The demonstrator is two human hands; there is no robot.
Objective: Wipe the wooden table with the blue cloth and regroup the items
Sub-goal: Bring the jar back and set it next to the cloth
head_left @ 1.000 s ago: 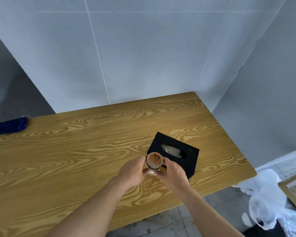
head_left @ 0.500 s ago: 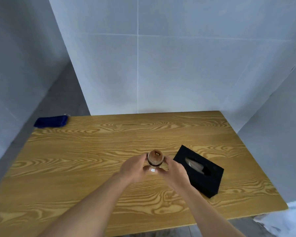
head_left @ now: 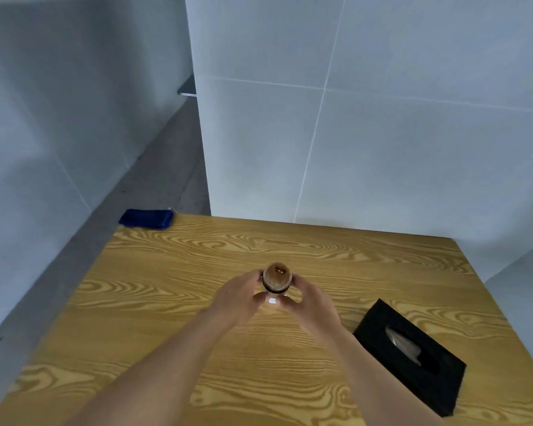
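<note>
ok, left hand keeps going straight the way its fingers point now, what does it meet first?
The left hand already wraps the wood-lidded jar, with the right hand on its other side. Fingers point up and right, so the jar comes first. Past it looks like bare wooden table, though depth is unclear.

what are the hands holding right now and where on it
Both hands hold a small jar with a wooden lid: left hand and right hand grip its sides below the lid, above the table.
</note>
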